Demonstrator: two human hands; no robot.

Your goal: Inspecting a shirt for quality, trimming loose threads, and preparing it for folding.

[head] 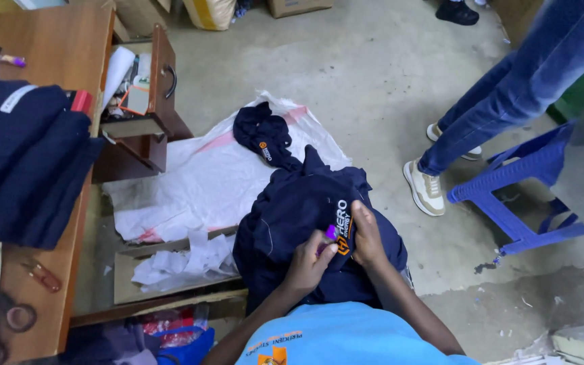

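A navy garment (305, 223) is bunched on the lap, bottom centre, over the concrete floor (386, 74); a white-and-orange embroidered patch (341, 226) is seen on its upper fold. A second small orange patch (263, 150) sits on another navy piece lying on a white sack (197, 182). The left hand (311, 260) is curled shut around a small purple tool (330, 232), tip at the patch. The right hand (368, 233) is pressed on the fabric beside the patch, fingers bent, pinching cloth. A blue plastic stool (515, 189) stands right, next to another person's jeans-clad legs (522, 88).
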